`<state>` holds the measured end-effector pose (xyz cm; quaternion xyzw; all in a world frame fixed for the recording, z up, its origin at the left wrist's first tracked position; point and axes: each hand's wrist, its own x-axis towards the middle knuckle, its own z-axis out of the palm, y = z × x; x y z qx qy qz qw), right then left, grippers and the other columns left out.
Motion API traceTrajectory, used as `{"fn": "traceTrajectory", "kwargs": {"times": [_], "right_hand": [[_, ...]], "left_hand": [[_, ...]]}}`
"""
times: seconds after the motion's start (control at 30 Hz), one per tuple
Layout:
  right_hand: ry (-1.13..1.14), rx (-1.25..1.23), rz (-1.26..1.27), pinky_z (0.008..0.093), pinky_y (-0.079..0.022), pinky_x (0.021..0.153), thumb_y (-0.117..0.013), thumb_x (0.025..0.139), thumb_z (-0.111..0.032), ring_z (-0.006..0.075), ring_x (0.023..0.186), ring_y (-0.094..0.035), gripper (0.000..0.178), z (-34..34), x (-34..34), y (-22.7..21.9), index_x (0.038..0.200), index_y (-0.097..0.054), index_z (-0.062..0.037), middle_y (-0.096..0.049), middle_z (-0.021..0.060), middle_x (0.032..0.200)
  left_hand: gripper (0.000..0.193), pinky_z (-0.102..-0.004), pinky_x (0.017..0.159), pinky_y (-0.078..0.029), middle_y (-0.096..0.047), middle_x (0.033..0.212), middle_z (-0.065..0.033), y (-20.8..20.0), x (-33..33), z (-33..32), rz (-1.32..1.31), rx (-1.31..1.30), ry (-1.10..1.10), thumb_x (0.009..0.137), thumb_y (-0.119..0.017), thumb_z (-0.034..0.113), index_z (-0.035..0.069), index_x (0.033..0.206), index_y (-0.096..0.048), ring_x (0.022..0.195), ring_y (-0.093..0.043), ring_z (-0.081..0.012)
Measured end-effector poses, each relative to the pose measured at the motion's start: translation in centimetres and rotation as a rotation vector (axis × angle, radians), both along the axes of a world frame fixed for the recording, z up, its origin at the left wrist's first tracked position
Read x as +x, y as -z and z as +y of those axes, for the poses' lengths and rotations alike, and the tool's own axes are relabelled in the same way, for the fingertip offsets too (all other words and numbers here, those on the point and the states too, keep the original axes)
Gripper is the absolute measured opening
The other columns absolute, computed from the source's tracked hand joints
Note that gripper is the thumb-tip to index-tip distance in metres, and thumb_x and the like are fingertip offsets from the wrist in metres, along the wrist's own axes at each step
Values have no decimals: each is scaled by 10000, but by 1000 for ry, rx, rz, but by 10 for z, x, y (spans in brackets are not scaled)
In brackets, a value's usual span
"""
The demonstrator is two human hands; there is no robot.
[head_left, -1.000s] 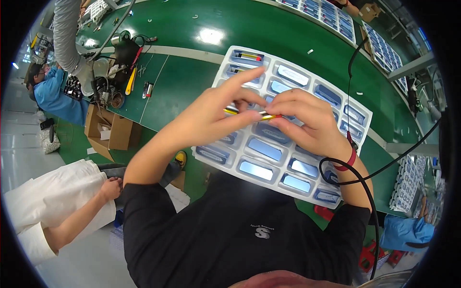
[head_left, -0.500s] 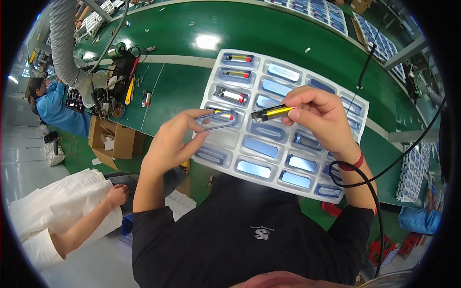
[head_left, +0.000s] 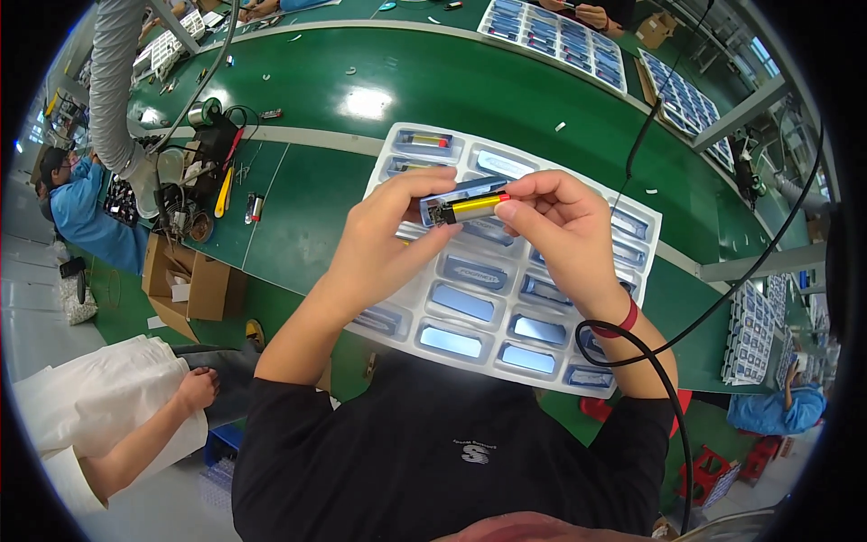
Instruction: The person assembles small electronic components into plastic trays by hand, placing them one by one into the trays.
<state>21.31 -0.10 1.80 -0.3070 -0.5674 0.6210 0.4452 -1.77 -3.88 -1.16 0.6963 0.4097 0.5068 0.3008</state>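
My left hand [head_left: 372, 239] grips a translucent blue-grey plastic casing [head_left: 465, 190] between thumb and fingers. In my right hand [head_left: 571, 230] is a slim battery assembly [head_left: 474, 208] with a yellow stripe and a red end, pinched at that end. The assembly lies along the casing, its far end by my left fingertips; whether it is seated inside I cannot tell. Below both hands is a white moulded tray [head_left: 417, 282] with rows of compartments. Many hold blue casings [head_left: 462, 303], and one at the upper left holds a casing with a battery assembly [head_left: 424, 141] in it.
A black cable [head_left: 668, 384] loops past my right wrist. Left on the green bench [head_left: 298, 194] are a loose battery piece [head_left: 256, 208], a yellow-handled tool [head_left: 223, 191], a solder spool [head_left: 205, 112] and a ribbed hose [head_left: 116, 90]. A person in white [head_left: 108, 406] stands at left.
My two hands have come together: the battery assembly has moved left onto the casing, which has been raised from over the tray's left column. The whole view has shifted slightly.
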Motion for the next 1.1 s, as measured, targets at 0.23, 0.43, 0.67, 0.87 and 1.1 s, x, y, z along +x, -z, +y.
{"fn": "traceTrajectory", "kwargs": {"times": [0.23,0.43,0.67,0.87,1.1], "right_hand": [[107,14,-68,226,-551,833,-720,954,7,98,954,-691,172,5,-5,14,1122,-690,32,-734,64,1052],[165,49,-123,224,-541,810,-730,956,-23,89,925,-685,171,4,-11,17,1118,-718,31,-740,58,1044],[278,586,-319,261,-553,843,-764,929,-48,143,968,-689,217,12,-8,29,1132,-735,21,-696,72,1094],[160,63,46,294,-567,868,-782,896,-56,177,967,-690,367,13,-9,22,1247,-691,1,-653,109,1093],[30,678,-558,349,-579,788,-718,933,-83,275,899,-707,291,24,2,-3,1205,-675,12,-663,159,1038]], "left_hand": [[448,-336,1033,-532,-595,1389,-169,3,12,6,-329,-283,158,936,-671,-102,-45,1366,-558,1256,-604,-215],[476,-299,972,-551,-629,1342,-142,3,12,7,-480,-400,217,973,-638,-65,-52,1435,-522,1140,-665,-174],[386,-270,901,-567,-676,1266,-144,5,13,8,-505,-452,198,1043,-573,57,-43,1414,-541,1005,-711,-156],[355,-289,916,-573,-672,1262,-133,11,8,12,-590,-514,247,1050,-549,21,-31,1401,-553,1004,-706,-147],[346,-326,914,-564,-669,1208,-137,12,14,8,-249,-286,51,1026,-571,15,-8,1372,-573,1051,-706,-230]]}}
